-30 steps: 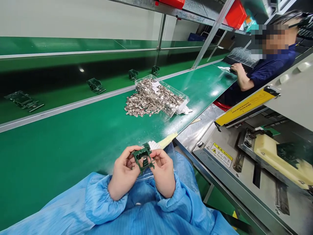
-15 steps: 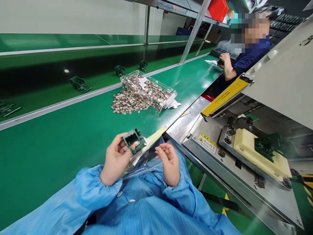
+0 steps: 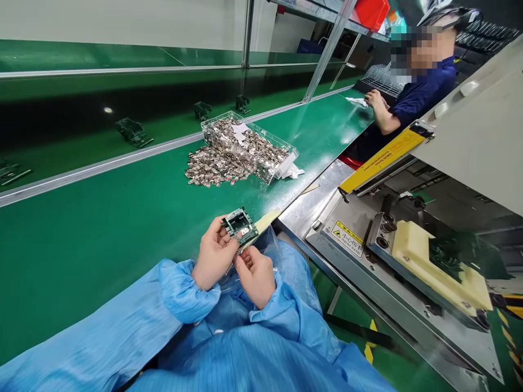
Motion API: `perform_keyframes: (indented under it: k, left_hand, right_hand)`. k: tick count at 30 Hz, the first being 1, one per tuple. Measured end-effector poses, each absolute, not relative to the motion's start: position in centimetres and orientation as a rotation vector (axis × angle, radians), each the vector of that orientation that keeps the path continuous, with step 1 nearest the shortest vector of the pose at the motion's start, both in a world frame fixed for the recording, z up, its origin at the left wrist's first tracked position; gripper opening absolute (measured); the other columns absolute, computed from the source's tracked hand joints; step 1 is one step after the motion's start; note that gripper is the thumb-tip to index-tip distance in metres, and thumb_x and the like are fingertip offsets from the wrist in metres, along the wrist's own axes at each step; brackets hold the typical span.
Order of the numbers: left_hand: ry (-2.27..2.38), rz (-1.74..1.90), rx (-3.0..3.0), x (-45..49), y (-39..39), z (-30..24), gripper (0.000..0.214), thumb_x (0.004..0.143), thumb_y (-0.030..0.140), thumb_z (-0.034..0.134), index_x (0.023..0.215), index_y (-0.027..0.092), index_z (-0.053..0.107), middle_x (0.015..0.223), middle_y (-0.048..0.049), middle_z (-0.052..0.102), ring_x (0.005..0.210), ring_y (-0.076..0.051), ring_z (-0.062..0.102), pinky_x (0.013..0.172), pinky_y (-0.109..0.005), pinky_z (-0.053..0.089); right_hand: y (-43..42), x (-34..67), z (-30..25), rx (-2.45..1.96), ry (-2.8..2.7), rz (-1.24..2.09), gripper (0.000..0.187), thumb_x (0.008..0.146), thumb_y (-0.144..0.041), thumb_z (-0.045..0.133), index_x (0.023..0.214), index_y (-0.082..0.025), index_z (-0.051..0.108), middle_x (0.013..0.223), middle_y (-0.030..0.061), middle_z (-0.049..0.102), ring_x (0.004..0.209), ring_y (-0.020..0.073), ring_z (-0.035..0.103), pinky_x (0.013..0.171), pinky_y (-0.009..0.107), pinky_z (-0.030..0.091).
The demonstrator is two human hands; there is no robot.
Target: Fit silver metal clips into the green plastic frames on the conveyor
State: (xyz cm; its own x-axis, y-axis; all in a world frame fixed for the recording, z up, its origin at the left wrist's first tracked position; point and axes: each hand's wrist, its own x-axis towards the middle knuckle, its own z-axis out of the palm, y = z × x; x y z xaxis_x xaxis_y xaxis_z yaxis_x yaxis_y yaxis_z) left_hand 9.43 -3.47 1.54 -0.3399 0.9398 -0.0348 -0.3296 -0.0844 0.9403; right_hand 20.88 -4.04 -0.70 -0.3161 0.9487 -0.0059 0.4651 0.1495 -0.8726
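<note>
Green circuit-board frame [image 3: 240, 224] sits in the closed thumb-and-finger pinch of left hand [image 3: 216, 255], opening turned up, likely for access. Right hand [image 3: 258, 275] bunches fingertips just below; can't tell if holding anything. Metal-parts heap [image 3: 214, 167] beyond grip.

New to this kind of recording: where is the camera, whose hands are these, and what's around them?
No robot here: one camera, worn on a person's head, looks forward and down at their bare hands. The left hand holds a dark green, open-framed part; the right hand has its fingertips near the part's lower edge, though contact is hard to tell. On the glossy green tabletop sit a clear plastic box of small silvery pieces and a loose pile beside it. At right stands a grey metal machine. Farther off is a co-worker in dark blue.
</note>
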Motion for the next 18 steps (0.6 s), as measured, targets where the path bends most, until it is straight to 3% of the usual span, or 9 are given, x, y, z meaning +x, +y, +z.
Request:
perform_keyframes:
  k: [3, 7, 18]
  left_hand:
    - [1.185, 1.630, 0.799, 9.2, -3.7, 1.6, 0.044, 0.066, 0.032, 0.075, 0.100, 0.017, 0.052, 0.094, -0.0061, 0.068, 0.091, -0.020, 0.068, 0.084, -0.031, 0.055]
    - [1.343, 1.787, 0.823, 8.0, -2.6, 1.2, 0.045, 0.065, 0.033, 0.075, 0.101, 0.018, 0.053, 0.094, -0.0043, 0.067, 0.091, -0.018, 0.066, 0.086, -0.029, 0.054]
    - [1.398, 1.603, 1.139, 8.8, -3.2, 0.1, 0.036, 0.078, 0.022, 0.065, 0.113, 0.018, 0.056, 0.093, -0.0033, 0.066, 0.080, -0.012, 0.064, 0.073, -0.021, 0.052]
  right_hand:
    - [-4.4, 20.9, -0.7, -1.264, -1.806, 1.255, 0.021, 0.087, -0.034, 0.053, 0.072, -0.020, 0.051, 0.059, -0.0025, 0.053, 0.051, 0.0120, 0.047, 0.048, 0.024, 0.034]
    - [-4.4, 21.1, -1.5, -1.292, -1.643, 1.433, 0.033, 0.085, -0.049, 0.058, 0.072, -0.019, 0.054, 0.058, -0.0023, 0.053, 0.051, 0.0118, 0.046, 0.048, 0.023, 0.036]
    - [-3.6, 22.1, -1.8, -1.191, -1.482, 1.644, 0.056, 0.086, -0.069, 0.047, 0.064, -0.018, 0.054, 0.050, -0.0022, 0.053, 0.042, 0.0097, 0.048, 0.044, 0.022, 0.040]
